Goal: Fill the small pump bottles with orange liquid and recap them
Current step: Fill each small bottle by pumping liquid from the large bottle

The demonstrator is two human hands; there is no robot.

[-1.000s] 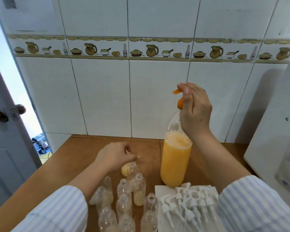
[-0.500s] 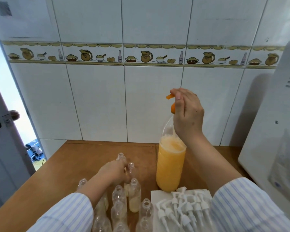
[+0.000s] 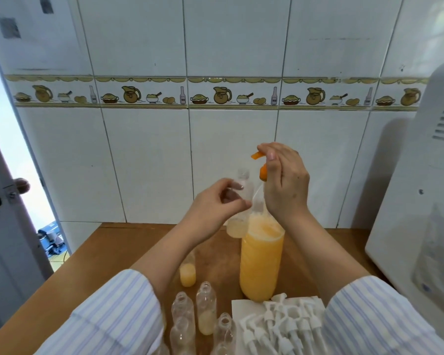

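Observation:
A tall clear bottle of orange liquid (image 3: pixel 261 262) stands on the wooden table (image 3: pixel 108 254). My right hand (image 3: pixel 285 183) grips its orange pump head (image 3: pixel 258 162), fingers over the spout. My left hand (image 3: pixel 215 203) holds a small clear bottle (image 3: pixel 239 216) up in the air, its open mouth just left of the spout and a little pale liquid in its bottom. Another small bottle with orange liquid (image 3: pixel 187 274) stands on the table. Several small uncapped bottles (image 3: pixel 205 311) stand near the front edge. White pump caps (image 3: pixel 280 326) lie on a white sheet to their right.
A tiled wall rises right behind the table. A large white appliance (image 3: pixel 420 201) fills the right side. A grey door with a knob (image 3: pixel 10 190) stands ajar at the left. My striped sleeves cover the near corners.
My left hand has lifted a small bottle from the table up beside the pump spout. My right hand has stayed on the pump head.

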